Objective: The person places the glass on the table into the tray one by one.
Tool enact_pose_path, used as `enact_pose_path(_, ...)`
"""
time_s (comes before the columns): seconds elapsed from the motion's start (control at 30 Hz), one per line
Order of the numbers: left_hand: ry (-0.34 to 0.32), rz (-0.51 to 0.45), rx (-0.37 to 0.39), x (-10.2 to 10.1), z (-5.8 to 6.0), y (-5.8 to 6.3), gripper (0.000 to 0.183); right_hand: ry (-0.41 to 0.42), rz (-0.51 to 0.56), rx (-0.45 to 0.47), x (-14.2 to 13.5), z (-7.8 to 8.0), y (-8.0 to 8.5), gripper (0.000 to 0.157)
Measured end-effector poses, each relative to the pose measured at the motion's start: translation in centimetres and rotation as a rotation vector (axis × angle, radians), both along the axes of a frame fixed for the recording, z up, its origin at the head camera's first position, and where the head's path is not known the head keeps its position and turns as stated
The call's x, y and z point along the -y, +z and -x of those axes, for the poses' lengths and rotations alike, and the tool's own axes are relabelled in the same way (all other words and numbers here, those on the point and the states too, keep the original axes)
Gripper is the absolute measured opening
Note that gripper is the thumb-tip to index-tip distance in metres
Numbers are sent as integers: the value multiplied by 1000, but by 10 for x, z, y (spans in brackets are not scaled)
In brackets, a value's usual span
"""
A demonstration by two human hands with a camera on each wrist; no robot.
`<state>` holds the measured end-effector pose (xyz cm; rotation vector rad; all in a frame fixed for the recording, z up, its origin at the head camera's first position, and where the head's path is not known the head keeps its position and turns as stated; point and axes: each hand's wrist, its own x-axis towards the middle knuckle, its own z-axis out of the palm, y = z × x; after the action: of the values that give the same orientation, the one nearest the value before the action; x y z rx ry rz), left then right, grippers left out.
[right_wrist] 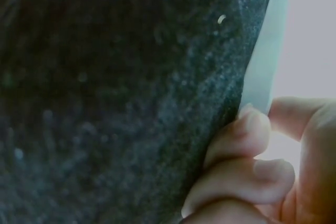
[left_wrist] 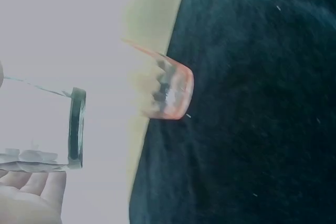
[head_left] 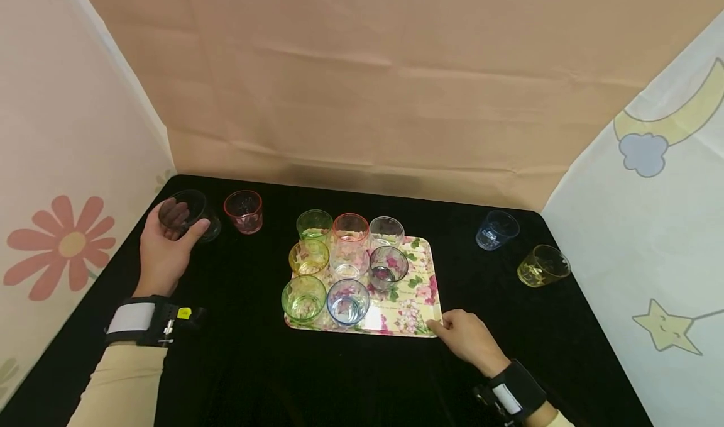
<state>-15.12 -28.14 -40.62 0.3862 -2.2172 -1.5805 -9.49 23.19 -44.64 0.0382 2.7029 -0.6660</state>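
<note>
My left hand (head_left: pixel 164 254) grips a grey-tinted glass (head_left: pixel 210 226) at the far left, fingers and thumb around its side. In the left wrist view, the thick base of this glass (left_wrist: pixel 77 128) stands apart from the black tabletop. A pink glass (head_left: pixel 245 216) with a red rim sits just right of that hand. My right hand (head_left: pixel 468 340) pinches the near right corner of a floral tray (head_left: pixel 415 298) between thumb and curled fingers; the tray's pale edge (right_wrist: pixel 262 66) shows in the right wrist view. Several coloured and clear glasses crowd the tray's left and middle.
On the tray stand a blue glass (head_left: pixel 348 304) and a green glass (head_left: pixel 303 301) in front, with a grey glass (head_left: pixel 387 270) behind to the right. Off the tray, another blue glass (head_left: pixel 494 232) and a yellow glass (head_left: pixel 540 268) stand at right. Paper walls (head_left: pixel 362 87) enclose the black table (head_left: pixel 243 358).
</note>
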Motion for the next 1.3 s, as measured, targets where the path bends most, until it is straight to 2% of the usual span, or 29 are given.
enact_pose_path(0.17, -47, 24, -48, -8, -6, 13, 73, -14, 9, 11, 0, 0, 0, 42)
enact_pose_path(0.37, -147, 66, -149, -21, -15, 28, 71, -48, 37, -7, -5, 2, 8, 47)
enact_pose_path(0.5, -216, 78, -197, -33, -21, 39, 71, -70, 59, -111, -6, 6, 23, 51)
enact_pose_path(0.67, -291, 85, -230, -48, -26, 50, 71, -122, 135, -274, 2, 10, 43, 53)
enact_pose_path(0.8, -361, 91, -248, -62, -31, 59, 71, -171, 204, -424, 10, 9, 48, 49)
enact_pose_path(0.97, -458, 107, -220, -83, -38, 71, 74, -215, 356, -607, 20, 6, 49, 37)
enact_pose_path(1.1, -533, 111, -202, -104, -45, 74, 79, -217, 563, -718, 34, 4, 57, 20)
enact_pose_path(1.2, -588, 98, -183, -121, -52, 78, 83, -154, 753, -771, 47, 3, 66, 14)
enact_pose_path(1.3, -646, 63, -169, -138, -59, 84, 87, -65, 905, -795, 58, 1, 74, 21)
